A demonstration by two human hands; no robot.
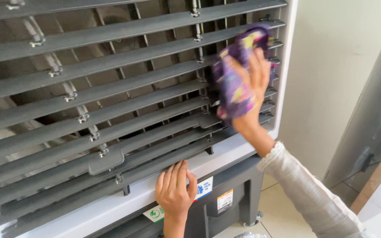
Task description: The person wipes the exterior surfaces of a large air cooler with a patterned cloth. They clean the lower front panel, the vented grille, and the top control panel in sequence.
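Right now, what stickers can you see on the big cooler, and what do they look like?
Blue and white sticker: rectangular, on the cooler's white lower frame, just right of the left hand.
Orange and white sticker: rectangular with dark bars, on the grey base, below and right of the blue one.
Green and white sticker: a slanted patch with a round green mark, under the frame, left of the wrist.

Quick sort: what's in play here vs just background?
In play:
- right hand pressing a purple patterned cloth on the grey louvre slats
- left hand resting on the cooler's white lower frame

Background:
- stickers on the dark base
- caster wheel
- cream wall
- tiled floor
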